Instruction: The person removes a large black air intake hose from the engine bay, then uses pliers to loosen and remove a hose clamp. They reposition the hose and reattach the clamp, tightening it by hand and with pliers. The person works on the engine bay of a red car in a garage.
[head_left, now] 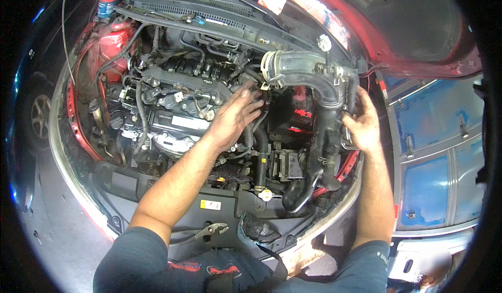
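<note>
A black air intake duct point(330, 92) curves over the right side of the engine bay, its clamped, pale-ringed mouth point(267, 67) pointing left. My right hand point(364, 123) grips the duct's right side, the thumb on the near face and the fingers partly hidden behind it. Just below and left of the mouth, my left hand point(238, 116) reaches over the engine point(180, 118) with its fingers stretched out and apart. I see nothing held in it, though the fingertips are close to hoses and fittings. Beneath the duct sits a black battery point(293, 110) with red markings.
Slip-joint pliers point(209, 232) and a dark cloth or bag point(259, 230) lie on the front panel. A red-lidded jar point(109, 3) stands at the far left corner. Blue panelled doors point(426, 115) are at the right, beside the raised red hood point(361, 37).
</note>
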Demonstrator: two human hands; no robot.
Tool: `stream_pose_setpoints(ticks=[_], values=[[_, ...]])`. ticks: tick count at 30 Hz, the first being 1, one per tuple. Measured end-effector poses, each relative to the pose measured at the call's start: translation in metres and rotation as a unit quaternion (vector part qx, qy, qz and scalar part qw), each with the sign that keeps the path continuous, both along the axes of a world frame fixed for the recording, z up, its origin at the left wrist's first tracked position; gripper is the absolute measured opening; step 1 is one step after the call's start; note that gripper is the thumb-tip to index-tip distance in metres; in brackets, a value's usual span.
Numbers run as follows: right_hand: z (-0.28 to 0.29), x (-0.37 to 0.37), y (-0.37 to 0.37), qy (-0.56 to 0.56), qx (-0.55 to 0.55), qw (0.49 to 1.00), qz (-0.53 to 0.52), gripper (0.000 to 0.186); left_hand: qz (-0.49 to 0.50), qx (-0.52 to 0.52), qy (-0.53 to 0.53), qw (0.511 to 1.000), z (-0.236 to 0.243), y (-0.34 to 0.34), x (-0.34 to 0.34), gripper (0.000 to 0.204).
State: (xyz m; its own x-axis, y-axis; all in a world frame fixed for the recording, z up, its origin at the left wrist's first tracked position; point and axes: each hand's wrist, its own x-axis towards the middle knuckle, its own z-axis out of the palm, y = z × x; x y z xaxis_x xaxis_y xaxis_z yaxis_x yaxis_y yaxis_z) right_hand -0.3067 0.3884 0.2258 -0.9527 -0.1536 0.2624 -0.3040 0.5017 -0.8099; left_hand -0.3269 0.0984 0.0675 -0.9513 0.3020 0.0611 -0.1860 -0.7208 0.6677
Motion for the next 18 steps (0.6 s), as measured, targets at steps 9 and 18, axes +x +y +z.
stream_pose_setpoints(ticks=[9,18], values=[[0.015,0.025,0.017,0.024,-0.049,0.996,-0.077,0.073,0.021,-0.06,0.143,0.988,0.056,0.049,0.014,0.039],[0.088,0.094,-0.032,0.383,0.292,0.846,-0.23,0.073,0.035,-0.137,0.223,0.965,0.096,0.094,0.067,0.048]])
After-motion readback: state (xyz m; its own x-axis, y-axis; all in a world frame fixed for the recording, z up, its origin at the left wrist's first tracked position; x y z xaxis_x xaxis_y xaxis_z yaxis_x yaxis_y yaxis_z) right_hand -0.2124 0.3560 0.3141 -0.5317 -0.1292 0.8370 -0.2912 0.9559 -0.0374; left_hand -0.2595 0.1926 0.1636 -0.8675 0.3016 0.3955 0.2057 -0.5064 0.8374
